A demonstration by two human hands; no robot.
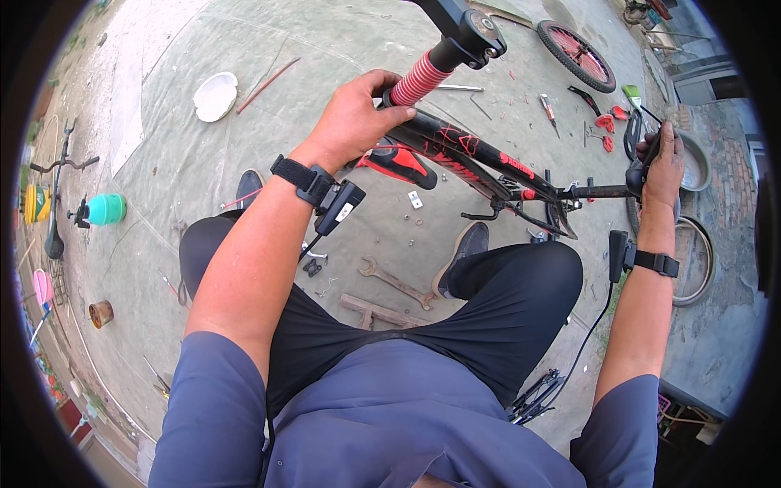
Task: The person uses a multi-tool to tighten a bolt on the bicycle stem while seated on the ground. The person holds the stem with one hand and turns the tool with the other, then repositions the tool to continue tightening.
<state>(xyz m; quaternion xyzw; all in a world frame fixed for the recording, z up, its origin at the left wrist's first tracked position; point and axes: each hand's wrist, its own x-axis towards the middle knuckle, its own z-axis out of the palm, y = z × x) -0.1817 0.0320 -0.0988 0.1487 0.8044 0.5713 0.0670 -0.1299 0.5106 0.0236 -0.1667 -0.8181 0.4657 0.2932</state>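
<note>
A black bicycle frame (pixel 480 160) with red markings stretches from the upper middle to the right between my hands. My left hand (pixel 351 115) is closed round its front end, just below a stack of red rings (pixel 421 79). Above the rings sits a black stem (pixel 472 37). At the right, my right hand (pixel 665 167) grips the black saddle (pixel 637 175) at the end of the seat post (pixel 598 193). Its fingertips are partly hidden. A red and black power tool (pixel 403 165) lies on the ground below the frame.
An open-ended wrench (pixel 396 282) and a hammer (pixel 376 311) lie between my feet. Beyond the frame are a spoked wheel (pixel 576 55) and a screwdriver (pixel 550 112). A white dish (pixel 215 96) and a rusty can (pixel 101 314) are leftward; a metal basin (pixel 694 163) stands at right.
</note>
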